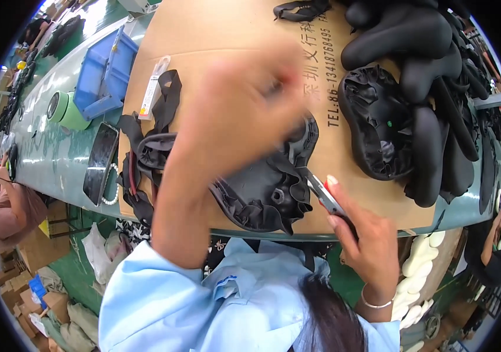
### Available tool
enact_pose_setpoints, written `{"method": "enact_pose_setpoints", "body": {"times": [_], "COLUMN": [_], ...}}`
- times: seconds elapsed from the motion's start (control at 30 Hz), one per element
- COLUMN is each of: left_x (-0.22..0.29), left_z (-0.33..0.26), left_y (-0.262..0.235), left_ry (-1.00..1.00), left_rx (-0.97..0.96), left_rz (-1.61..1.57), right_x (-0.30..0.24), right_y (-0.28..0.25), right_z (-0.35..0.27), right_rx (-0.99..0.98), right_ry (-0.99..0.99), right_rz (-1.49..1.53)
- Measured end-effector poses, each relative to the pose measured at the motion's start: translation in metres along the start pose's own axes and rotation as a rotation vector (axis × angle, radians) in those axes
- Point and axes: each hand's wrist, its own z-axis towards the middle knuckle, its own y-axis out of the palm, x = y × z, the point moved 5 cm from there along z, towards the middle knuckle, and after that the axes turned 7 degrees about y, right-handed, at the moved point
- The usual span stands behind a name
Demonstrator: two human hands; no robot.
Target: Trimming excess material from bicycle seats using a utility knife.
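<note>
My right hand (365, 234) is closed round a box cutter (328, 198), its blade pointing up and left. The tip reaches the edge of a black padded cover piece (262, 190) with gathered, ruffled edges and a small round hole. My left hand (250, 100) is raised above that piece and smeared by motion. Its fingers look curled round something dark that I cannot make out, and the hand and forearm hide part of the piece. Left of the forearm lie another gathered black piece (155, 154) and some black strips (167, 97).
Brown cardboard (233, 17) covers the table. At the right is a heap of black padded pieces (432, 129), with a black scrap (302, 9) at the far edge. Leftward are a blue bin (100, 76), a green round container (71, 110), a phone (101, 161) and a bead string (111, 188).
</note>
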Motion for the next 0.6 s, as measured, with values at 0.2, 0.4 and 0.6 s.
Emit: {"method": "enact_pose_setpoints", "body": {"times": [0.2, 0.4, 0.6], "left_x": [-0.017, -0.026, -0.026], "left_z": [-0.042, -0.038, -0.037], "left_y": [-0.003, -0.011, -0.048], "left_ry": [0.229, 0.435, 0.244], "left_rx": [-0.348, -0.054, 0.549], "left_rz": [1.059, 1.043, 1.025], "right_x": [-0.001, 0.013, -0.004], "right_y": [0.028, 0.048, 0.065], "right_z": [0.044, 0.025, -0.035], "right_rx": [-0.191, -0.322, -0.012], "right_ry": [-0.134, 0.171, 0.146], "right_rz": [0.053, 0.513, 0.416]}}
